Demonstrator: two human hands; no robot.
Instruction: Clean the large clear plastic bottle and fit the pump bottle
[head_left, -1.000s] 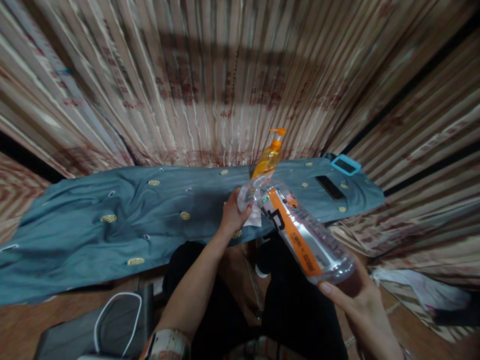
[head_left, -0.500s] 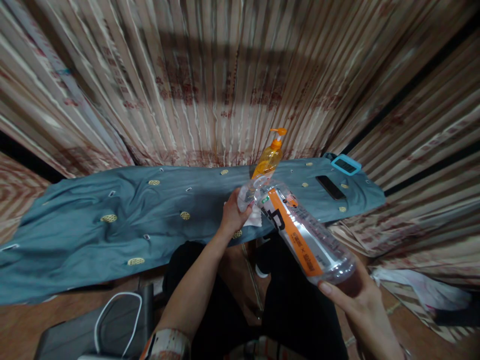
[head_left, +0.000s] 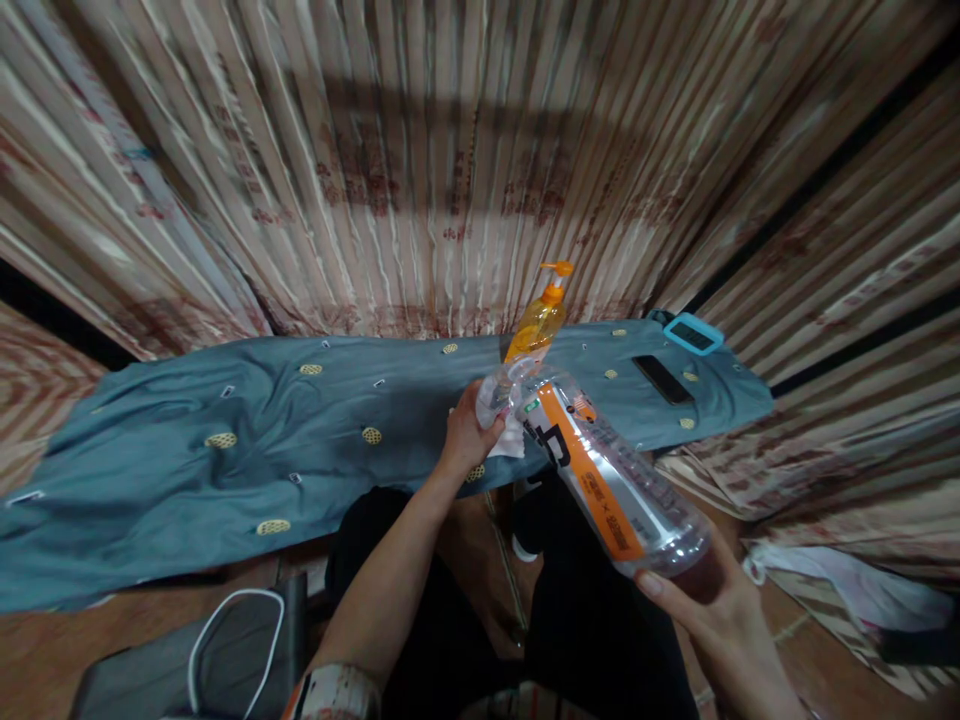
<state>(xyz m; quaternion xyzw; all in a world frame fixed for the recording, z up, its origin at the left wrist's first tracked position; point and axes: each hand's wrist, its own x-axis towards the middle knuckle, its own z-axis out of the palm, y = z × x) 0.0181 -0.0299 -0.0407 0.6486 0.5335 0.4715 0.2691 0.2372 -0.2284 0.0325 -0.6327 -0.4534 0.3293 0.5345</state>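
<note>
My right hand (head_left: 720, 610) is wrapped round the base of a large clear plastic bottle (head_left: 615, 470) with an orange and white label. The bottle is tilted, its neck end pointing up and left toward my left hand (head_left: 466, 435). Between the fingers of that hand is a small clear cup-like plastic piece (head_left: 491, 398), close to the bottle's mouth; whether the two touch I cannot tell. Just behind them stands a pump bottle (head_left: 538, 325) with yellow-orange liquid and an orange pump head, its lower part hidden. A white tissue-like piece (head_left: 511, 440) lies below the clear piece.
A teal cloth with yellow prints (head_left: 300, 440) covers the long narrow surface. Toward its right end are a dark phone (head_left: 663, 380) and a blue-framed digital device (head_left: 694, 334). Patterned curtains (head_left: 450, 150) hang behind. A white cable (head_left: 236, 640) lies on a grey surface at lower left.
The view has shifted very slightly. Both hands keep their hold, and the large bottle looks turned a little about its length.
</note>
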